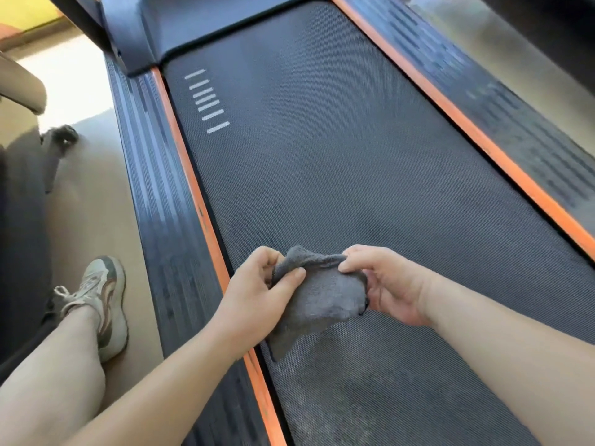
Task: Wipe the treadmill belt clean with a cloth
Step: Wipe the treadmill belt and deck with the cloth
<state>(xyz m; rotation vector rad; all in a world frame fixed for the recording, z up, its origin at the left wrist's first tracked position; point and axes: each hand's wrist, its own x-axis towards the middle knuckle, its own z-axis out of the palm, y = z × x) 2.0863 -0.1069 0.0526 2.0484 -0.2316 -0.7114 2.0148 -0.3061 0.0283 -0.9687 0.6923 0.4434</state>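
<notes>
Pinching a bunched grey cloth (322, 300) at lower centre of the frame, the left hand (260, 286) and right hand (391, 284) hold it over the treadmill belt (322, 140); folding it flat first would likely wipe more evenly.

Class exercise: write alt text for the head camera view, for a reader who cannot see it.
Two hands hold a crumpled grey cloth over a dark treadmill belt, the left hand pinching its left edge, the right hand gripping its right side. Orange strips border the belt, and a leg in a sneaker rests on the floor at left.
</notes>
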